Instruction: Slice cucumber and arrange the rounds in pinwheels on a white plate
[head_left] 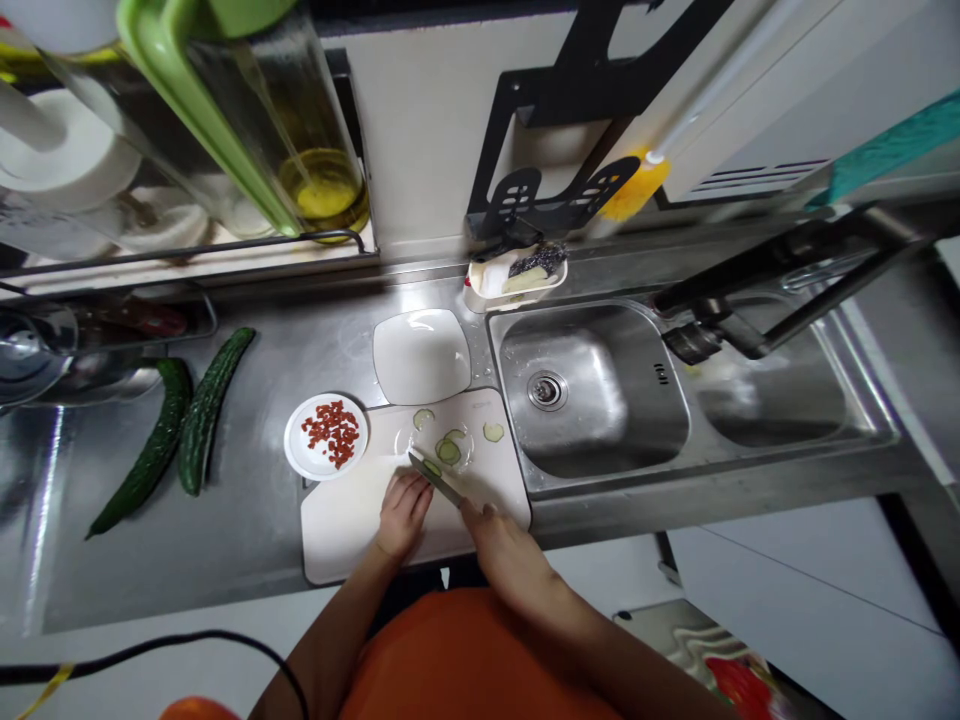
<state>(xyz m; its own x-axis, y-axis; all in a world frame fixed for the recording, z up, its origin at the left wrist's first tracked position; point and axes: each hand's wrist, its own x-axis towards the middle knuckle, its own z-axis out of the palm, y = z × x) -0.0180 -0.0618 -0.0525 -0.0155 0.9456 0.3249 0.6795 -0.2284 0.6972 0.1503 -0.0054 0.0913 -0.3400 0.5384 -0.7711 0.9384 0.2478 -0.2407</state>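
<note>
My right hand (506, 545) is wrapped round the handle of a kitchen knife (442, 484), whose blade points up and left over the white cutting board (337, 530). Close against the blade, my left hand (405, 510) has its fingers curled down on a piece of cucumber, mostly hidden under them. A green bit of cucumber (433, 467) shows right beside the blade. Several thin cucumber slices (448, 450) lie on the board beyond the knife, with one slice (493, 432) apart at the right.
A white plate (422, 350) stands behind the board. At its left sits a small dish (298, 455) of chopped red bits. Two whole cucumbers (202, 420) lie farther left on the steel counter. The sink (600, 400) and black faucet (720, 310) are on the right.
</note>
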